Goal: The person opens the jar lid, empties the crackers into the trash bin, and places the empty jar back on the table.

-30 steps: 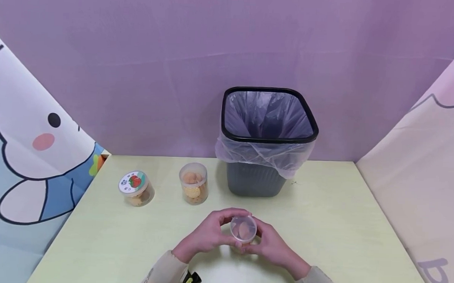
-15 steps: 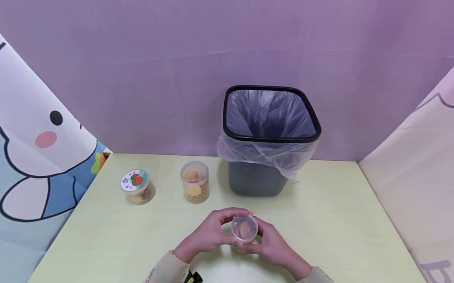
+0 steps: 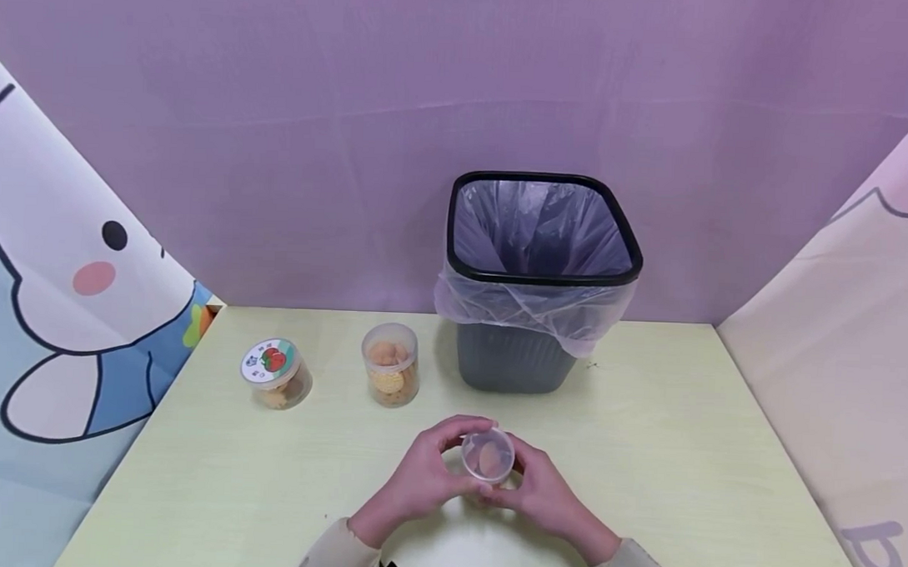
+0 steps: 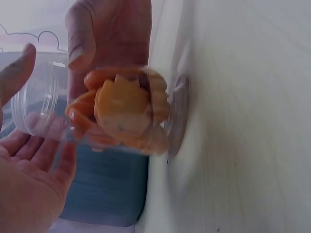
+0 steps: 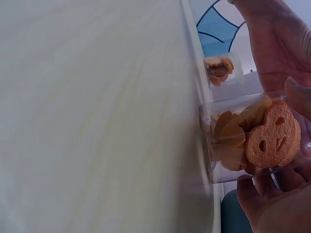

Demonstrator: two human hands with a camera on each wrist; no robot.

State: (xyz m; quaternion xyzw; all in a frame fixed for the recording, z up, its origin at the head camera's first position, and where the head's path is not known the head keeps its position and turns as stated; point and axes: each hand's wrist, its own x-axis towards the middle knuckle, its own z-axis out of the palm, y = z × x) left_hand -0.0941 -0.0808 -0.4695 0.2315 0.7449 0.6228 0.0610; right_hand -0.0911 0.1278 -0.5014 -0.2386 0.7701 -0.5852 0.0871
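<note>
Two hands meet around one small clear jar at the near middle of the table. We curl the fingers of our left hand round the jar's left side, thumb on the near wall, and our right hand wraps its right side with the fingers bent under and behind it. The jar stands on the tabletop with its base touching the surface; in the wrist views we see its base against the pale wood. Inside it lie orange and yellow biscuits, one stamped with a smiling face. Whether a lid sits on top we cannot tell.

Farther out, to the far left, stand two more clear jars: one with biscuits showing through its wall, and, further left, a jar with a strawberry label on its lid. They stand apart from each other. At the far edge, behind our hands, stands a dark bin lined with a thin plastic bag folded over its rim.
</note>
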